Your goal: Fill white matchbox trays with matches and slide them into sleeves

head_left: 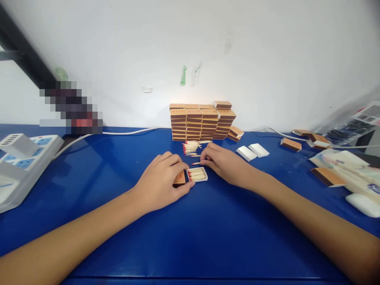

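My left hand (163, 180) is closed around a matchbox (179, 179), whose brown cover lies under the fingers. Its white tray (206, 176) sticks out to the right, with red-tipped matches (197, 174) lying in it. Just above the tray, my right hand (218, 160) pinches a single match (196, 163), its red head pointing left. Behind the hands lies a loose pile of matches (190, 148) on the blue table, in front of a stack of matchboxes (194, 123).
Two white trays (252, 152) lie right of my right hand. Farther right are loose matchboxes (291, 145), a plastic packet (353, 170) and a white rounded object (363, 204). A power strip (38, 166) stands at the left; a white cable (127, 132) runs along the wall.
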`<state>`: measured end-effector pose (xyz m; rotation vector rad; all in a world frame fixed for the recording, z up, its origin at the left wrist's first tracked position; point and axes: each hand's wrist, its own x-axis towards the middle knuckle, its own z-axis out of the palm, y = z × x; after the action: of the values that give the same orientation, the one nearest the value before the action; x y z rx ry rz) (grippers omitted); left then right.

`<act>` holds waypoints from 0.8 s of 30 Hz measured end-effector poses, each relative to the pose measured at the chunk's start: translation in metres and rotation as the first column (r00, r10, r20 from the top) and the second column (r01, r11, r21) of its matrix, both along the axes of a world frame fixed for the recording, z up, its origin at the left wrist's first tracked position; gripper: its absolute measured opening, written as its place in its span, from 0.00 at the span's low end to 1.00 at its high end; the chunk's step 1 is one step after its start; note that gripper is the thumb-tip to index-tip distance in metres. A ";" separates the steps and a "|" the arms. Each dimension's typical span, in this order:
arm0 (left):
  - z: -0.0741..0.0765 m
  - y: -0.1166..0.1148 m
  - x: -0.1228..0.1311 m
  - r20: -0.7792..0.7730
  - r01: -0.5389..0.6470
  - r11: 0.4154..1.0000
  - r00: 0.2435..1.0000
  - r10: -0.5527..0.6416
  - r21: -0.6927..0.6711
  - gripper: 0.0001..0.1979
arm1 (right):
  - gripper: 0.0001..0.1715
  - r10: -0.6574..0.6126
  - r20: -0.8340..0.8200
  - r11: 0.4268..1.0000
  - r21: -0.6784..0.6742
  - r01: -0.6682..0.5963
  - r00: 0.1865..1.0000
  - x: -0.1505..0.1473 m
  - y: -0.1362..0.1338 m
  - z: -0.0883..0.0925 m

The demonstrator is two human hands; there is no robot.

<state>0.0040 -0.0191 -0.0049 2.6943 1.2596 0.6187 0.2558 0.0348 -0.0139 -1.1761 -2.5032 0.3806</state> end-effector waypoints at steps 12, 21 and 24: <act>-0.001 0.001 0.001 0.010 0.011 1.000 1.000 -0.011 0.009 0.13 | 0.09 0.087 0.043 0.994 0.063 -0.090 0.995 -0.008 -0.027 0.019; 0.000 0.000 0.001 0.010 0.008 1.000 1.000 -0.008 0.006 0.14 | 0.05 -0.048 -0.079 0.994 0.092 0.055 0.996 0.004 0.016 -0.008; -0.001 0.000 0.001 0.013 0.008 1.000 1.000 -0.008 0.006 0.13 | 0.07 -0.034 -0.024 0.996 0.083 0.036 0.999 0.002 0.015 -0.007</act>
<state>0.0050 -0.0188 -0.0055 2.6943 1.2453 0.6390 0.2578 0.0502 -0.0210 -1.1753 -2.4506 0.2755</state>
